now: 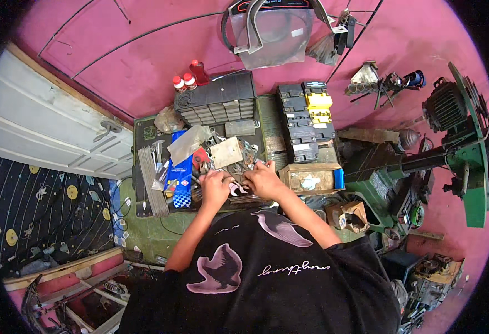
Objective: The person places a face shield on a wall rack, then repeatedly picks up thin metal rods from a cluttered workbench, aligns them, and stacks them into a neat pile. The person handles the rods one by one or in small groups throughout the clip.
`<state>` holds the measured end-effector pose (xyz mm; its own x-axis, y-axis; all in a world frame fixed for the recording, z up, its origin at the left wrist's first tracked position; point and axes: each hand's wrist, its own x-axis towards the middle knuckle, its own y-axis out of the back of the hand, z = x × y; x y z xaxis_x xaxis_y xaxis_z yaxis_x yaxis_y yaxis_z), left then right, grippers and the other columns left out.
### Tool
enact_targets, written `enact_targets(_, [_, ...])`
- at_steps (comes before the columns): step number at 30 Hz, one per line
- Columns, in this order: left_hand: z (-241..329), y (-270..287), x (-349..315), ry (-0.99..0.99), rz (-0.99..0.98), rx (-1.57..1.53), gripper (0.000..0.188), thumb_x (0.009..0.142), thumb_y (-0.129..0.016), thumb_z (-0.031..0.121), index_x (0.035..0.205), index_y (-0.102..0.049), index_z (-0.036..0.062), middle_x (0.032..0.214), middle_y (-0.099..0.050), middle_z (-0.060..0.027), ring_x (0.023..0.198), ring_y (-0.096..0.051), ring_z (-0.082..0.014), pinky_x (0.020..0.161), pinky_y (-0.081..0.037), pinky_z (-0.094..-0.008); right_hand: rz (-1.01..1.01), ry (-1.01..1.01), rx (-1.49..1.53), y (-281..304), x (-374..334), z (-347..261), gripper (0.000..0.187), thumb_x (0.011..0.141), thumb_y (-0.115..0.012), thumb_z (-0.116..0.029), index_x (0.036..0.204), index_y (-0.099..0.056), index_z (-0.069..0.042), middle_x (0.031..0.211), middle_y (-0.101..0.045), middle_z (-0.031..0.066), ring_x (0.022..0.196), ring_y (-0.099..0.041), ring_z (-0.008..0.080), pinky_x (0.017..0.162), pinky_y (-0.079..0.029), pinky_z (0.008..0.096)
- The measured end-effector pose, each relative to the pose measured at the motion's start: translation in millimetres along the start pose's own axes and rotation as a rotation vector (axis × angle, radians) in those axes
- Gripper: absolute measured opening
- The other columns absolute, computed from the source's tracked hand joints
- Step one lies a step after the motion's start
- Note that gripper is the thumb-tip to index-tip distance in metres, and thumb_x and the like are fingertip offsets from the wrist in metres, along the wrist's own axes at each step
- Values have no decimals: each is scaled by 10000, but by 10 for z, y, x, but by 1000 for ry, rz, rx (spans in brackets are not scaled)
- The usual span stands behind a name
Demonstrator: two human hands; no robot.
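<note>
Both hands are over a heap of metal parts and tools on the workbench. My left hand (pixel 215 186) has its fingers bent down into the heap, and what they grip is hidden. A short way to its right, my right hand (pixel 262 180) is closed with curled fingers, the thing in it too small to make out. Between the hands lies the shiny open jaw of a wrench (pixel 236 189). Just beyond them are a beige rectangular card (pixel 226 152), a red piece (pixel 200 158) and loose metal parts (pixel 249 151). A blue packet (pixel 182 177) lies left of my left hand.
Thin rods (pixel 152 186) lie along the bench's left side. A drawer cabinet (pixel 216 94) stands at the back, with batteries (pixel 300 131) to its right. A cardboard box (pixel 312 178) sits by my right forearm. A green drill press (pixel 461 145) stands far right.
</note>
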<state>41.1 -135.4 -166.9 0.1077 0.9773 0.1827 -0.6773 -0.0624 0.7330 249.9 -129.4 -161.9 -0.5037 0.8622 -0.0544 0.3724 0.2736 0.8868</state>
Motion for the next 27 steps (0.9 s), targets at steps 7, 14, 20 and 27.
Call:
enact_targets(7, [-217,281,68,13,18,-75,55,794,-750,168,789,-763,114,797,-722,-57,805,-643,-265,748,-453,-423,-124,-54,-5,263,-72,238,188,908,-666,-293,1045,-733,-182,930,-712,38,1032,-553,244,924,-278,486])
enact_targets(14, [-466,591,142,-22,114,-59,60,773,-767,78,807,-729,46,804,-719,-102,802,-654,-310,753,-504,-418,195,-428,-267,394,-168,818,183,888,-683,-235,1060,-729,-195,978,-703,45,1082,-562,264,952,-333,618])
enact_targets(20, [-355,506,87,-27,32,-102,114,761,-797,138,795,-710,73,814,-717,-69,840,-660,-271,778,-474,-416,680,-651,-510,289,-146,978,454,852,-725,-326,1271,-620,-184,1166,-653,77,1185,-511,269,994,-305,648])
enact_targets(27, [28,236,74,-195,-117,-101,123,750,-799,187,821,-725,121,846,-719,-30,901,-645,-249,810,-423,-413,61,-17,53,240,5,-220,347,764,-801,-362,1049,-754,-171,984,-737,59,1056,-622,231,932,-336,461])
